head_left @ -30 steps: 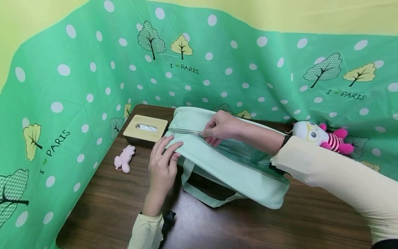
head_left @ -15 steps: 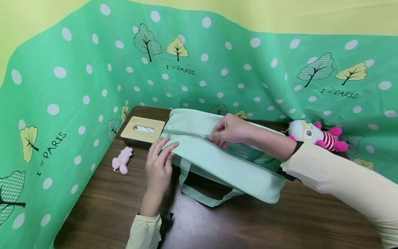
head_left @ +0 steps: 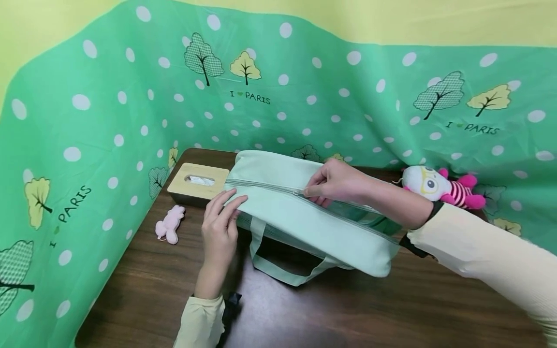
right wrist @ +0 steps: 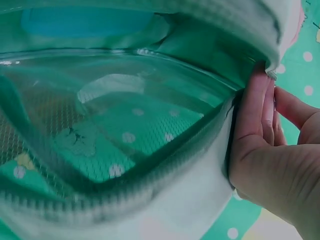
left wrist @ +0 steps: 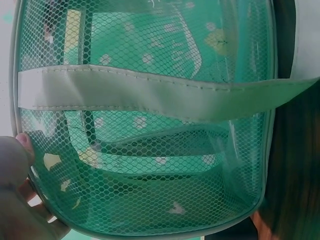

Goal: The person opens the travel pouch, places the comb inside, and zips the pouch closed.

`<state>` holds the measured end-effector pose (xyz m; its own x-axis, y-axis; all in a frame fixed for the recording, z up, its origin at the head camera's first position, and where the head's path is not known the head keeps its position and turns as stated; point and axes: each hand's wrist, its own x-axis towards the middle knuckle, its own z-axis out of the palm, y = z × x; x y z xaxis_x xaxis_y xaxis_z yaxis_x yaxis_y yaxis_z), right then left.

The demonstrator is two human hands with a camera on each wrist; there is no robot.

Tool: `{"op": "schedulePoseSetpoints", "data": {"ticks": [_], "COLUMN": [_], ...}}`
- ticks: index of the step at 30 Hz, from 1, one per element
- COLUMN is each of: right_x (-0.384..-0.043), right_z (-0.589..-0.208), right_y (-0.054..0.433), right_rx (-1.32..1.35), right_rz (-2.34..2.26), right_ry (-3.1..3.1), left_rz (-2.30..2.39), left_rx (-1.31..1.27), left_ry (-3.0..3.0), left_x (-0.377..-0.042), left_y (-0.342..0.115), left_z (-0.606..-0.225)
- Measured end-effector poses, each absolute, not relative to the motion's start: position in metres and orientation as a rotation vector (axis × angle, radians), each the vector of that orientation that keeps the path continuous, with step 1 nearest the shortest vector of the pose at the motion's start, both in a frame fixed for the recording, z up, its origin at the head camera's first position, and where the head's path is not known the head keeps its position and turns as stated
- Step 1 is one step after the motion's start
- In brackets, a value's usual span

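A pale green bag [head_left: 278, 205] with clear and mesh panels stands on the table, its long top zipper [head_left: 265, 186] joined at the left and parted at the right. In the head view, my right hand [head_left: 332, 181] pinches the zipper pull [head_left: 298, 192] partway along the top. The right wrist view shows its fingers [right wrist: 257, 107] reaching into the opening at the zipper's edge. My left hand [head_left: 219, 224] holds the bag's left end, fingers over the top edge. A cloth handle [left wrist: 150, 92] crosses the mesh side [left wrist: 160, 200] in the left wrist view.
A tissue box [head_left: 197, 181] with a wooden lid stands beside the bag's left end. Nearer lies a small pink plush toy [head_left: 171, 224]. A white and pink striped doll [head_left: 441, 186] lies at the back right. Polka-dot green cloth [head_left: 278, 96] hangs behind the table.
My right hand has moved the zipper pull to the right, so the joined stretch is longer and the opening shorter. My left hand keeps its place on the bag's left end.
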<state>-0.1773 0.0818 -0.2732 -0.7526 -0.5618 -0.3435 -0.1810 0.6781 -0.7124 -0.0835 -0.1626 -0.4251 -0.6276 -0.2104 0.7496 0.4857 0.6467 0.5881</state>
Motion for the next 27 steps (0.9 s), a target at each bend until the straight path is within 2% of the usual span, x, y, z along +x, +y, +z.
{"op": "schedulePoseSetpoints", "data": {"ticks": [27], "right_x": [-0.162], "right_z": [-0.269], "right_y": [0.130], "right_rx": [-0.586], "right_rz": [-0.903], "right_ry": [2.467], "left_rz": [-0.993], "left_rx": [-0.177], "left_ry": [-2.023], "left_x": [-0.085], "left_y": [-0.157], "left_z": [-0.422]}}
